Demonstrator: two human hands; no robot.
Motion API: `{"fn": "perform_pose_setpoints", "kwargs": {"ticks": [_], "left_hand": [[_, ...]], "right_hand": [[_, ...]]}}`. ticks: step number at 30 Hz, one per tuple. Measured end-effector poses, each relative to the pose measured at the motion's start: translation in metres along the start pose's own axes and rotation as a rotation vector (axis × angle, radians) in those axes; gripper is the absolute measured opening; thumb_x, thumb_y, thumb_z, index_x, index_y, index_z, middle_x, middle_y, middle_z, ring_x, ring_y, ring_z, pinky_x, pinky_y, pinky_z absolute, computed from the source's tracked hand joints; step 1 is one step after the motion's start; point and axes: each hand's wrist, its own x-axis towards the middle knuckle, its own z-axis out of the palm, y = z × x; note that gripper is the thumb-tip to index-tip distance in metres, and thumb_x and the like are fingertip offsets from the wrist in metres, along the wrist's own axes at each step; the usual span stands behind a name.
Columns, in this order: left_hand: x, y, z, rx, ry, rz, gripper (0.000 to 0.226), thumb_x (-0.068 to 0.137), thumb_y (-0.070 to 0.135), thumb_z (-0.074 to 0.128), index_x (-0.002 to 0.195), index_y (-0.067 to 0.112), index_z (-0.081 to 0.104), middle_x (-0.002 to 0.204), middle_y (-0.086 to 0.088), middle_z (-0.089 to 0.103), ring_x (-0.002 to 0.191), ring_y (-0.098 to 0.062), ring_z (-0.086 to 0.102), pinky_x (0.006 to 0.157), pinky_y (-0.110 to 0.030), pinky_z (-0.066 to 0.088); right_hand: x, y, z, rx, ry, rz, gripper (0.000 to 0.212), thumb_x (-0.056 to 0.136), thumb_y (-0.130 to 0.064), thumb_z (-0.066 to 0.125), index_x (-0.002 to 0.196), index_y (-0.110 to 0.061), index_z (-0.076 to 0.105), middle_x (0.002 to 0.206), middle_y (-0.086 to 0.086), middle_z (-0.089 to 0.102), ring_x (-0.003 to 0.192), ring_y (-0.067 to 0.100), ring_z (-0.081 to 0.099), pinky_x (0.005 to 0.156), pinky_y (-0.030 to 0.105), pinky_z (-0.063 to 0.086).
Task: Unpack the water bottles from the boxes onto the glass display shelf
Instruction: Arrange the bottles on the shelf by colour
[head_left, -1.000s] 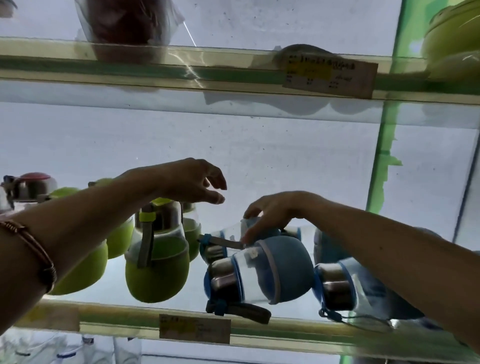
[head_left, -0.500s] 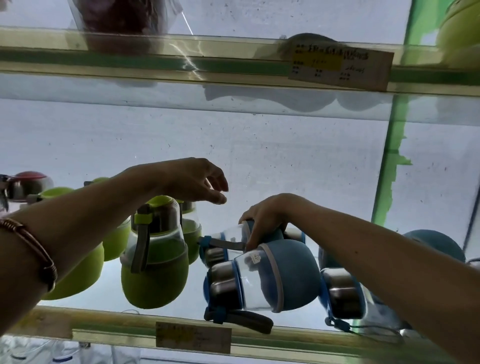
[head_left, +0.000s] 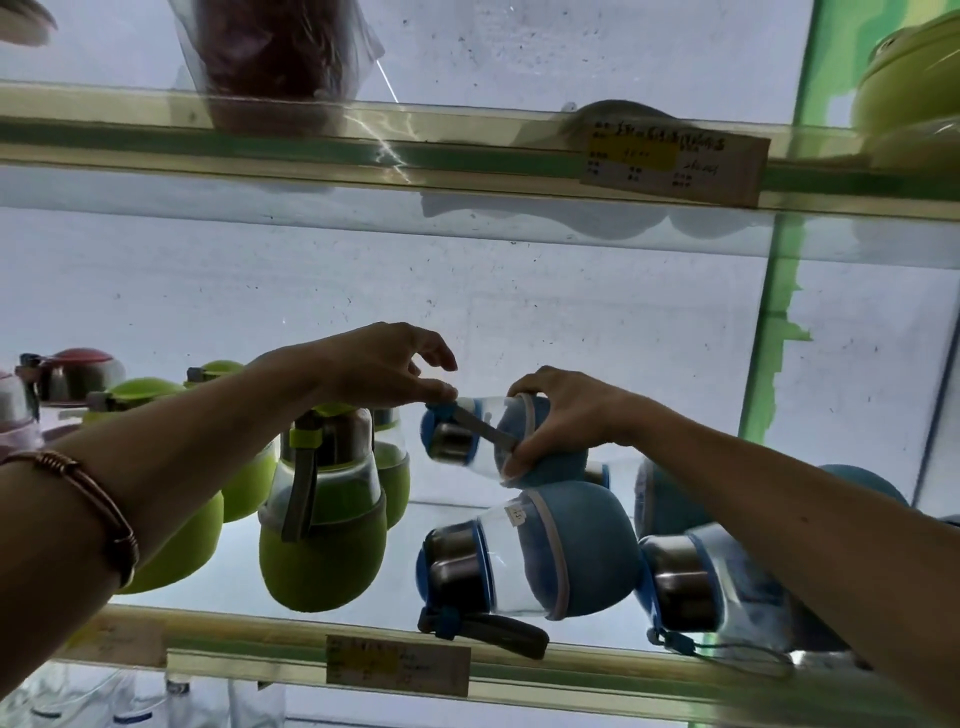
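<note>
crowding the glass shelf (head_left: 218, 631) around your hands are green bottles (head_left: 324, 519) on the left, standing upright in a cluster, and two more blue bottles (head_left: 530, 551) lying on their sides below and right of the one you hold. your right hand (head_left: 563, 415) has its grip curled round the blue sleeve of a blue bottle (head_left: 488, 434), raised and tipped sideways above the others, its steel cap pointing left. your left hand (head_left: 382, 366) reaches in over the green bottles, thumb and forefinger pinching the top of that bottle's strap at the cap; a copper bracelet (head_left: 88, 499) sits on that wrist. a red-capped bottle (head_left: 78, 371) stands at the far left. price labels (head_left: 397, 665) are stuck to the front edges of this shelf and of the shelf above (head_left: 260, 140), where a bagged dark item (head_left: 275, 52) and a green lidded container (head_left: 909, 88) sit. a white wall backs the shelves, with a green upright (head_left: 774, 332) on the right.
</note>
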Motion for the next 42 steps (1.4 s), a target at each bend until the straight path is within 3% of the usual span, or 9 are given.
{"fn": "perform_pose_setpoints", "kwargs": {"ticks": [4, 11, 15, 17, 23, 28, 33, 37, 42], "left_hand": [[-0.001, 0.007, -0.002, -0.074, 0.08, 0.013, 0.051, 0.085, 0.044, 0.057, 0.13, 0.022, 0.049, 0.139, -0.001, 0.049, 0.116, -0.018, 0.055, 0.093, -0.03, 0.046], [-0.004, 0.023, -0.005, -0.576, 0.148, -0.029, 0.086, 0.061, 0.046, 0.066, 0.137, 0.016, 0.038, 0.133, -0.01, 0.048, 0.111, -0.026, 0.057, 0.083, -0.042, 0.056], [0.004, 0.032, 0.004, -0.747, 0.156, -0.07, 0.068, 0.064, 0.044, 0.07, 0.123, 0.019, 0.047, 0.12, -0.008, 0.057, 0.105, -0.024, 0.061, 0.08, -0.041, 0.057], [0.007, 0.039, 0.006, -0.76, 0.161, -0.072, 0.045, 0.071, 0.049, 0.066, 0.105, 0.022, 0.055, 0.107, -0.003, 0.063, 0.101, -0.02, 0.062, 0.073, -0.034, 0.057], [0.014, 0.039, 0.002, -0.735, 0.205, -0.099, 0.041, 0.072, 0.047, 0.071, 0.101, 0.02, 0.062, 0.107, -0.006, 0.067, 0.101, -0.021, 0.063, 0.079, -0.036, 0.056], [0.012, 0.034, -0.008, -0.712, 0.162, -0.02, 0.058, 0.062, 0.043, 0.073, 0.109, 0.011, 0.061, 0.104, -0.009, 0.067, 0.102, -0.022, 0.062, 0.086, -0.039, 0.053], [0.012, 0.031, -0.01, -0.689, 0.065, 0.078, 0.062, 0.063, 0.032, 0.08, 0.118, 0.011, 0.057, 0.107, -0.008, 0.067, 0.104, -0.024, 0.063, 0.093, -0.046, 0.051], [0.013, 0.029, -0.008, -0.734, 0.007, 0.147, 0.059, 0.068, 0.025, 0.081, 0.12, 0.013, 0.057, 0.11, -0.008, 0.066, 0.106, -0.024, 0.063, 0.089, -0.038, 0.053], [0.012, 0.024, -0.014, -0.846, -0.099, 0.152, 0.092, 0.037, 0.058, 0.088, 0.114, 0.017, 0.059, 0.11, -0.004, 0.069, 0.105, -0.018, 0.065, 0.089, -0.03, 0.055]], "right_hand": [[-0.008, 0.006, -0.004, 0.121, 0.115, 0.003, 0.078, 0.058, -0.041, 0.087, 0.125, -0.026, 0.049, 0.124, -0.006, 0.047, 0.107, 0.012, 0.046, 0.089, 0.029, 0.047], [-0.02, 0.002, -0.008, 0.457, 0.213, 0.022, 0.062, 0.063, -0.037, 0.085, 0.115, -0.026, 0.053, 0.113, -0.005, 0.055, 0.1, 0.014, 0.054, 0.082, 0.03, 0.052], [-0.024, -0.009, -0.007, 0.679, 0.208, 0.046, 0.054, 0.067, -0.035, 0.083, 0.111, -0.025, 0.053, 0.103, -0.005, 0.058, 0.095, 0.017, 0.06, 0.084, 0.035, 0.056], [-0.024, -0.016, -0.005, 0.7, 0.238, 0.062, 0.058, 0.067, -0.039, 0.082, 0.114, -0.023, 0.052, 0.106, -0.002, 0.059, 0.097, 0.018, 0.061, 0.085, 0.037, 0.056], [-0.026, -0.022, 0.008, 0.696, 0.326, 0.088, 0.076, 0.066, -0.043, 0.081, 0.127, -0.018, 0.043, 0.122, 0.002, 0.052, 0.108, 0.02, 0.056, 0.091, 0.039, 0.054], [-0.038, -0.01, 0.009, 0.852, 0.153, -0.02, 0.068, 0.073, -0.019, 0.079, 0.13, -0.017, 0.041, 0.109, -0.007, 0.052, 0.099, 0.013, 0.059, 0.076, 0.022, 0.057], [-0.036, -0.007, 0.008, 0.834, 0.029, -0.045, 0.054, 0.076, -0.019, 0.076, 0.124, -0.017, 0.05, 0.116, 0.002, 0.06, 0.108, 0.018, 0.058, 0.088, 0.029, 0.053], [-0.032, -0.009, 0.007, 0.713, 0.1, -0.057, 0.053, 0.075, -0.025, 0.077, 0.118, -0.023, 0.047, 0.108, -0.006, 0.059, 0.102, 0.015, 0.057, 0.088, 0.029, 0.052], [-0.031, -0.007, 0.008, 0.732, 0.137, -0.052, 0.047, 0.075, -0.025, 0.077, 0.112, -0.022, 0.049, 0.107, -0.003, 0.059, 0.101, 0.017, 0.058, 0.087, 0.033, 0.053]]}}
